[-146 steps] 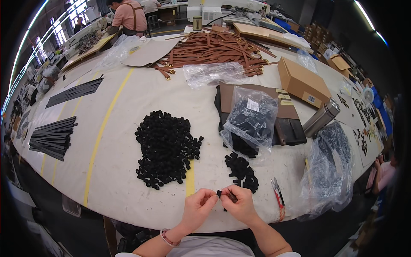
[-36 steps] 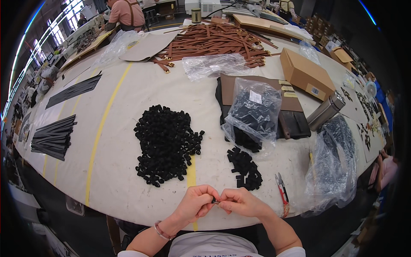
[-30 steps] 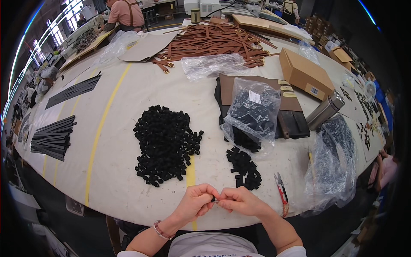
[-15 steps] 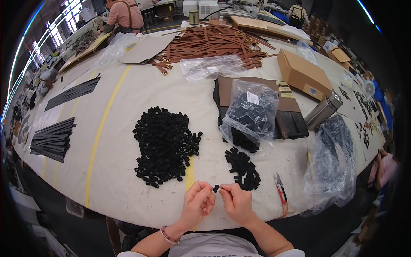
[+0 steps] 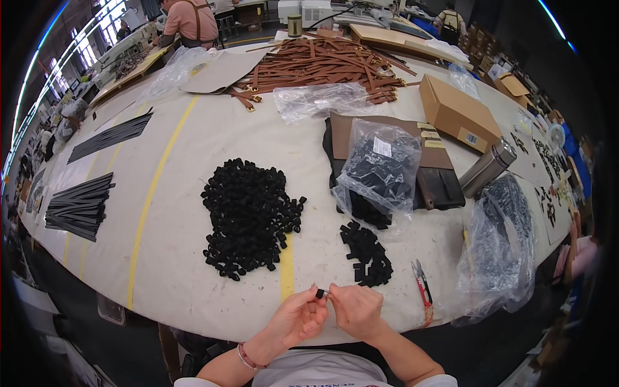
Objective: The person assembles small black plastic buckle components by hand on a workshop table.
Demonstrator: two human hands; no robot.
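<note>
At the near edge of the table, my left hand (image 5: 298, 316) pinches a small black piece (image 5: 320, 293) between thumb and fingers. My right hand (image 5: 356, 311) is closed against it from the other side, its fingertips gripping a thin, shiny, metallic-looking bit (image 5: 327, 291) that touches the piece. What that bit belongs to is hidden in the fingers. Beyond my left hand lies a big heap of small black rolled pieces (image 5: 245, 216). A smaller pile of flat black pieces (image 5: 366, 255) lies beyond my right hand.
Red-handled thread snips (image 5: 422, 287) lie right of my right hand, near clear plastic wrap (image 5: 500, 251). Farther back are a plastic bag of black pieces (image 5: 380, 161), a steel flask (image 5: 490, 166), a cardboard box (image 5: 458, 113), brown belts (image 5: 322, 64) and black strips (image 5: 80, 206).
Both hands have dropped slightly toward me. My right hand has turned its back upward, and the thin shiny bit now shows between its fingertips and the black piece.
</note>
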